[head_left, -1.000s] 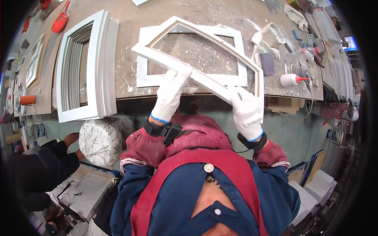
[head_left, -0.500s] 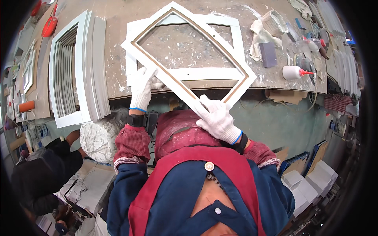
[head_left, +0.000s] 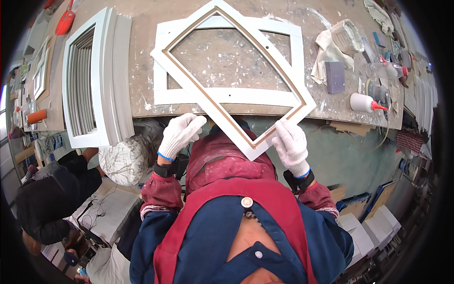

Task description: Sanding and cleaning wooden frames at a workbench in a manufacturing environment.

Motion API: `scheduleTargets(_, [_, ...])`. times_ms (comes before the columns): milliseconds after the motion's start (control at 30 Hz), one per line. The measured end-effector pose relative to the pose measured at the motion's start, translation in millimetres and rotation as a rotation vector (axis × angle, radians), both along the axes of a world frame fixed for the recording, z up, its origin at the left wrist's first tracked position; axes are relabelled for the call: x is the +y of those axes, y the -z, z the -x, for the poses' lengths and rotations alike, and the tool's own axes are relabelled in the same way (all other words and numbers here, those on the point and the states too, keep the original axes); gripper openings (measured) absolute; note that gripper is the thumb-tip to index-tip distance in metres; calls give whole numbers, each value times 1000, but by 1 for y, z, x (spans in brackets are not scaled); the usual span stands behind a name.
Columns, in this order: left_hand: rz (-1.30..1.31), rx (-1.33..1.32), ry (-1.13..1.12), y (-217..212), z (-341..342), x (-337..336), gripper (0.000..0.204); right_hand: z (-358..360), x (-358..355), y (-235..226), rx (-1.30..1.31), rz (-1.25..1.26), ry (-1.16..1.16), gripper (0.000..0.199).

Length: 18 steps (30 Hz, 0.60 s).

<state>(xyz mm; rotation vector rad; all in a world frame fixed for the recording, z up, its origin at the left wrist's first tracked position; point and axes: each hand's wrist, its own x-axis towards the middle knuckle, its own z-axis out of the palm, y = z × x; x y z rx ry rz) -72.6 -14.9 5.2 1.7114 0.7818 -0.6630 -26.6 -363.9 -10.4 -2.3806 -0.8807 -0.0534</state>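
A white rectangular frame (head_left: 226,124) with a brown inner groove lies askew on top of another white frame (head_left: 257,96). One corner juts past the bench edge toward my body. My right hand (head_left: 292,147), in a white knitted glove, grips the top frame's short near-right side. Left of that corner, my gloved left hand (head_left: 179,136) hovers off the frame by the bench edge. Its fingers are curled together, and I see nothing in them.
A stack of white frames (head_left: 113,80) stands at the left of the paint-spattered bench (head_left: 142,106). At the right are a grey-purple block (head_left: 335,77), pale cloth (head_left: 321,59) and a white bottle with red nozzle (head_left: 362,102). Another person (head_left: 52,199) is at the lower left.
My left hand has let go of the top frame and drawn back toward me. My right hand has shifted from the near corner to the short right side. The top frame sits slightly nearer me.
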Motion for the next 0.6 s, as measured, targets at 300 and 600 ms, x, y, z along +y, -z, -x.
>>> scheduleTargets(300, [53,75,56,20,0,-20,47,-8,-2,5,-3,-21,18,44])
scheduleTargets(600, [475,-136,-168,35,10,-29,39,-16,-2,-5,-21,14,-113,51])
